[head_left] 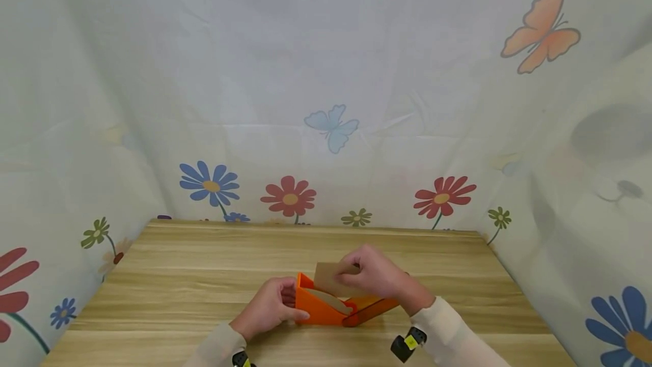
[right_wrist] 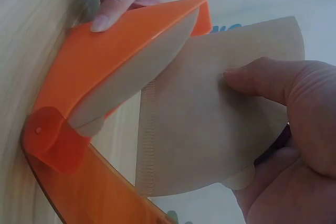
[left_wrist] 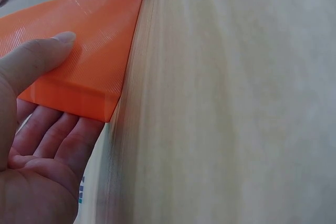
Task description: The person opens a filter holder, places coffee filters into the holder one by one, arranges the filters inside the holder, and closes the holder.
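Observation:
An orange filter holder (head_left: 317, 309) stands on the table with its see-through amber lid (right_wrist: 107, 187) swung open on a pivot. Brown paper coffee filters (right_wrist: 139, 80) sit inside it, their curved edge showing. My left hand (head_left: 271, 306) grips the holder's left end, the thumb on the near side and the fingers behind; the left wrist view shows the thumb on the ribbed orange wall (left_wrist: 89, 61). Between thumb and fingers, my right hand (head_left: 374, 272) pinches a coffee filter (right_wrist: 184, 124) with a crimped edge, held up beside the holder's open top.
Beneath everything lies a wood-grain table (head_left: 214, 259). A white cloth backdrop (head_left: 244, 72) printed with flowers and butterflies hangs behind the table and along both sides.

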Motion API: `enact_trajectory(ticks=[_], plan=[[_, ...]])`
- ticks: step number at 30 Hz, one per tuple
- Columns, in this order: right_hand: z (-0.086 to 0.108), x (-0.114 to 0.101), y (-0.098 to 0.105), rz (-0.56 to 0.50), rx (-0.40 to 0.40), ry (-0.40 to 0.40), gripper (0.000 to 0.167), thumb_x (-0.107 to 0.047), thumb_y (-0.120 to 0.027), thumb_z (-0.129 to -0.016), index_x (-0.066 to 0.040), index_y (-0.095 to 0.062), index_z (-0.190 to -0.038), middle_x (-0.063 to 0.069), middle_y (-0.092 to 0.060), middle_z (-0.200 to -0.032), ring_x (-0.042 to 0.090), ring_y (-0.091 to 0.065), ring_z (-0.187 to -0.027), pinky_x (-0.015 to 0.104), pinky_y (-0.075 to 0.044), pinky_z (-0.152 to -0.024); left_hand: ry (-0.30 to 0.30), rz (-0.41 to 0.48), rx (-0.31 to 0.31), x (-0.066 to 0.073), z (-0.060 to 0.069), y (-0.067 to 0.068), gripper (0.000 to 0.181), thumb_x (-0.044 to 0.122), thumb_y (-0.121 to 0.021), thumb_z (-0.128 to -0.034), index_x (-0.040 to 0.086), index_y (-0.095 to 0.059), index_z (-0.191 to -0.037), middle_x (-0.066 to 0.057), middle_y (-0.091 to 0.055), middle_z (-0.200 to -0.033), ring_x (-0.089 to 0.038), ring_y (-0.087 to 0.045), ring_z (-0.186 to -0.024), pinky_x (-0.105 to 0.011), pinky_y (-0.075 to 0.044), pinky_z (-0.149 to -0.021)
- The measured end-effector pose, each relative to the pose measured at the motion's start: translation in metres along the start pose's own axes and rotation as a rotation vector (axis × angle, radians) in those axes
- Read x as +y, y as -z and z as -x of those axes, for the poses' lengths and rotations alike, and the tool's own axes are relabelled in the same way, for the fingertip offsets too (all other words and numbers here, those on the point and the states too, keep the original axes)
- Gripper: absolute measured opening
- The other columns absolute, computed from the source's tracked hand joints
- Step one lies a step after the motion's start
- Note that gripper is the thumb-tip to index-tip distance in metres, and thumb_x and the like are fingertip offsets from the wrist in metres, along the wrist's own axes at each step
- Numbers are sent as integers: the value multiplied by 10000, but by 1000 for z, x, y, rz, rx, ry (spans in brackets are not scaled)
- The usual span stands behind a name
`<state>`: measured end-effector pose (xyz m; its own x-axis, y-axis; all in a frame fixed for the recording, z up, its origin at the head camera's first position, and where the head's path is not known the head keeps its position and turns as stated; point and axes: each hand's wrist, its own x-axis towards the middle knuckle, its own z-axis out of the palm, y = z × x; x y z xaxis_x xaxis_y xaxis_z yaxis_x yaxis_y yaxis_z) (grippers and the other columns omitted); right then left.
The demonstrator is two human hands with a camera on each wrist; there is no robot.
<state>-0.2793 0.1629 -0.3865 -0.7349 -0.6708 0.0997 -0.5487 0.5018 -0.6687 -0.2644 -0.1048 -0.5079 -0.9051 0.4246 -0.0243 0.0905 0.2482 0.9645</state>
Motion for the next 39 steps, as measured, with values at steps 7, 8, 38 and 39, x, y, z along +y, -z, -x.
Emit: enact_trajectory(ticks=[7, 8, 38, 39], plan=[[-2, 4, -7, 23, -24, -13, 139, -154, -750, -938, -186, -783, -807, -94, -702, -756, 11, -518, -607, 179, -434, -588, 1, 4, 2, -1, 0, 0, 403, 239, -900, -786, 132, -713, -1126, -18, -763, -1105, -178, -716, -963, -346, -609, -898], [-2, 5, -9, 24, -24, -17, 134, -151, -752, -934, -187, -783, -809, -97, -704, -761, 11, -525, -616, 180, -440, -594, 1, 5, 2, 0, 0, 0, 404, 243, -900, -788, 133, -713, -1128, -17, -763, -1108, -178, -716, -965, -344, -608, -899], [-10, 8, -31, 35, -109, -80, 247, -178, -725, -955, -169, -680, -713, -125, -510, -625, 13, -455, -541, 174, -365, -502, -8, 21, -9, 0, 1, 0, 404, 225, -897, -794, 109, -703, -1129, -29, -761, -1097, -181, -714, -962, -298, -605, -886], [-10, 7, -31, 33, -122, -80, 252, -176, -715, -961, -169, -677, -712, -123, -503, -620, 15, -453, -540, 174, -361, -501, -7, 20, -9, 0, 1, 0, 406, 226, -896, -795, 109, -702, -1131, -29, -761, -1100, -182, -714, -963, -300, -605, -888]])
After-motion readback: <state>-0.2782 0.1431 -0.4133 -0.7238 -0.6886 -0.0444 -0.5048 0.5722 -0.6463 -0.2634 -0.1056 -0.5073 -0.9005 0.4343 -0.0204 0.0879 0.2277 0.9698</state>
